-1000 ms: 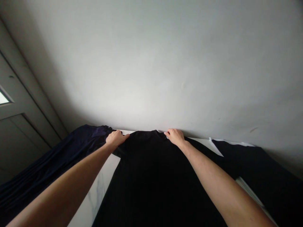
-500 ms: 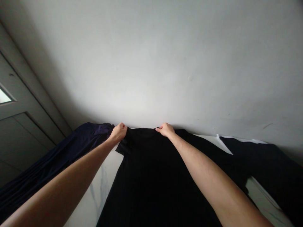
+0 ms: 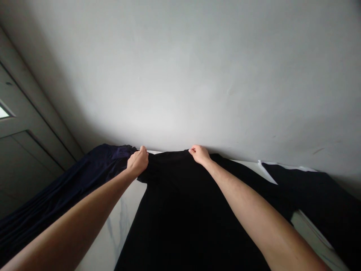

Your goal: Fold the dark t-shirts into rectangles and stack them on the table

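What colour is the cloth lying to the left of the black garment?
That cloth is plain dark navy, clearest in the head view near the left hand.

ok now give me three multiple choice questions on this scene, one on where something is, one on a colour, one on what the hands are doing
1. Where does the navy fabric lie relative to the black garment?
A) folded on top of it
B) beside it, to the left in view
C) hanging on the wall

2. What colour is the surface under the garment?
A) white with grey veins
B) dark brown
C) green

3. What are the left hand and right hand doing?
A) lying open, away from the cloth
B) holding a door handle
C) gripping the garment's top edge

1: B, the navy folds spread out left of the garment.
2: A, grey veining shows beside the garment's left side.
3: C, both hands are closed on the cloth near the collar.
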{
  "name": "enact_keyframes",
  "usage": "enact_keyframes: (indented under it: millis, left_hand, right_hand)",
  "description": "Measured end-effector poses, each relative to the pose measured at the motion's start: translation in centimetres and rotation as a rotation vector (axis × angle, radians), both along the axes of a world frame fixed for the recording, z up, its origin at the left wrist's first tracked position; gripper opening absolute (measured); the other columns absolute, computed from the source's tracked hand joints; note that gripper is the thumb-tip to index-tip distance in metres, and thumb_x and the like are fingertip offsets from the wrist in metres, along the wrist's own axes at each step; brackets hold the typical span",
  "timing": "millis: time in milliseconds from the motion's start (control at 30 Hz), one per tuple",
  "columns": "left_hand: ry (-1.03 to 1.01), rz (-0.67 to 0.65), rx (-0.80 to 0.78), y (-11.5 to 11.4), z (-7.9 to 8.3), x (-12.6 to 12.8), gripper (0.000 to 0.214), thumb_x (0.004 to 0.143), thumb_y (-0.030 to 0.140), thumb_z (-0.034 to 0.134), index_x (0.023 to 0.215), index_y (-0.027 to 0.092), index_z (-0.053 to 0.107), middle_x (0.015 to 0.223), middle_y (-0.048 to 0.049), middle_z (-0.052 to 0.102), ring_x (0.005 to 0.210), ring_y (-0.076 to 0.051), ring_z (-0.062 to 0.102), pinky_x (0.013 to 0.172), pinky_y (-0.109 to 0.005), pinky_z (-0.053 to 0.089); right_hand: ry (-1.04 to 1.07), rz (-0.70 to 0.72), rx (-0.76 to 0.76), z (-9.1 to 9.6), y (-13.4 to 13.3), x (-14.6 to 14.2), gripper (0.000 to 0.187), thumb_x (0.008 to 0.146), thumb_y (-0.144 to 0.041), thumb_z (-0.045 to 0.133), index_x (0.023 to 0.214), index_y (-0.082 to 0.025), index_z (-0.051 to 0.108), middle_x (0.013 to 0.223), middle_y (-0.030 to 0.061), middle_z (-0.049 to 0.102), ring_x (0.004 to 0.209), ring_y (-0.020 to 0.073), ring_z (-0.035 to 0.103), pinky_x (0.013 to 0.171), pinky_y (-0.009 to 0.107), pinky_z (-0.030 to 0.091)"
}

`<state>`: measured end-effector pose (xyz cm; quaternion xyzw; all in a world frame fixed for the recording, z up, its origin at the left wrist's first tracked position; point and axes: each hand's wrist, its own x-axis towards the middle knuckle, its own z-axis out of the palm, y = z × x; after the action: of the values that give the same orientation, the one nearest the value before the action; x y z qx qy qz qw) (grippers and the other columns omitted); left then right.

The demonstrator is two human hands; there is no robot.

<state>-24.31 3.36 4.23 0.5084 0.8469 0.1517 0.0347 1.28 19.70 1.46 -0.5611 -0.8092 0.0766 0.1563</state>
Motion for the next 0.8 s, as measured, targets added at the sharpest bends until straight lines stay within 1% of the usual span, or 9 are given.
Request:
enact_keyframes:
  millis: [100,200,300,367,467,533,633,733,800]
  left_hand:
    - [0.162,-0.133,0.057,-0.8,0.5,1.1,0.034,0.101,0.025,0.035,0.128,0.017,0.054,0.121,-0.0166,0.067,0.106,-0.03,0.069,0.09,-0.039,0.051]
    - [0.223,-0.391,0.11,-1.3,0.4,3.2,0.039,0.102,0.026,0.036,0.134,0.018,0.055,0.129,-0.0142,0.065,0.121,-0.029,0.062,0.104,-0.041,0.046]
    - [0.16,-0.585,0.102,-1.7,-0.8,5.9,0.043,0.102,0.035,0.042,0.142,0.023,0.054,0.145,-0.0107,0.058,0.138,-0.027,0.05,0.117,-0.042,0.036]
    - [0.133,-0.652,0.069,-2.0,-2.0,7.4,0.048,0.102,0.039,0.044,0.148,0.025,0.05,0.157,-0.0093,0.048,0.148,-0.028,0.039,0.122,-0.047,0.03]
    - [0.15,-0.722,0.006,-2.8,-3.5,8.9,0.052,0.103,0.042,0.042,0.152,0.027,0.048,0.162,-0.0086,0.041,0.153,-0.03,0.029,0.124,-0.056,0.022]
    - [0.189,-0.764,-0.003,-3.7,-3.8,9.3,0.052,0.103,0.04,0.042,0.152,0.026,0.047,0.163,-0.0088,0.039,0.154,-0.03,0.026,0.125,-0.058,0.017]
    - [0.222,-0.825,0.018,-5.4,-3.8,9.6,0.053,0.102,0.038,0.045,0.154,0.027,0.045,0.165,-0.0073,0.034,0.155,-0.028,0.023,0.127,-0.055,0.013]
    - [0.183,-0.864,-0.012,-7.2,-4.0,9.6,0.056,0.102,0.043,0.046,0.156,0.03,0.041,0.167,-0.0052,0.03,0.155,-0.028,0.024,0.127,-0.053,0.018]
    - [0.158,-0.856,-0.042,-8.0,-4.5,9.4,0.057,0.103,0.048,0.044,0.158,0.033,0.036,0.166,-0.0041,0.029,0.154,-0.028,0.025,0.126,-0.053,0.02]
  right_hand:
    - [-0.048,0.021,0.067,0.7,0.5,4.0,0.019,0.095,-0.033,0.059,0.1,-0.025,0.076,0.102,0.005,0.079,0.094,0.0205,0.07,0.074,0.027,0.044]
    - [-0.146,-0.03,0.084,1.1,1.4,10.0,0.021,0.095,-0.03,0.058,0.095,-0.025,0.078,0.101,0.0061,0.079,0.093,0.0212,0.07,0.073,0.027,0.043]
    - [-0.193,-0.108,-0.023,1.2,2.1,15.0,0.027,0.097,-0.032,0.056,0.085,-0.022,0.078,0.094,0.0072,0.079,0.086,0.021,0.07,0.07,0.026,0.043]
    - [-0.134,-0.119,-0.091,0.9,2.3,16.7,0.028,0.098,-0.033,0.055,0.086,-0.021,0.078,0.092,0.0064,0.079,0.083,0.0194,0.071,0.069,0.025,0.043]
    - [-0.019,-0.105,-0.111,0.1,2.6,16.9,0.02,0.095,-0.033,0.06,0.095,-0.023,0.078,0.098,0.0027,0.079,0.087,0.0159,0.071,0.072,0.022,0.045]
    - [-0.004,-0.127,-0.105,-0.4,2.9,16.3,0.015,0.091,-0.034,0.067,0.094,-0.024,0.078,0.097,0.0016,0.079,0.087,0.0159,0.071,0.071,0.022,0.045]
    - [-0.011,-0.173,-0.093,-1.1,3.6,15.3,0.015,0.087,-0.037,0.071,0.092,-0.024,0.077,0.096,0.002,0.078,0.085,0.0169,0.07,0.068,0.024,0.044]
    - [-0.021,-0.182,-0.095,-1.4,4.1,14.9,0.016,0.086,-0.039,0.071,0.092,-0.025,0.077,0.094,0.0008,0.078,0.081,0.0162,0.069,0.065,0.024,0.043]
    - [-0.04,-0.193,-0.092,-1.4,4.3,15.0,0.016,0.086,-0.04,0.071,0.089,-0.025,0.077,0.09,0.0005,0.078,0.078,0.0163,0.068,0.064,0.024,0.043]
